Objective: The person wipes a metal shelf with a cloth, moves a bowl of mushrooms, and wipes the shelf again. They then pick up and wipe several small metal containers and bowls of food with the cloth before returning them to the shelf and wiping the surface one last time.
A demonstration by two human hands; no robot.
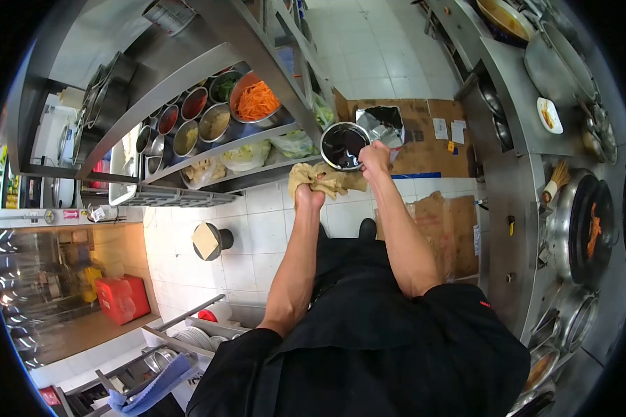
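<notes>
My right hand (375,158) is closed at the near right side of a round metal pot (323,148). Dark liquid (342,142) lies inside it, glossy on top. A crumpled tan cloth (334,182) is bunched in my left hand (309,197), its folds just below the pot's near side. Right behind the pot and my right hand, a silver foil-lined container (382,124) shows its crinkled opening.
On the left, a steel shelf rack (223,174) holds several metal tubs, including one of shredded carrot (256,102). Flattened cardboard (424,149) covers part of the tiled floor. At the right runs a steel cooking counter (511,104) with a wok (582,222). A small dark bin (225,238) stands left.
</notes>
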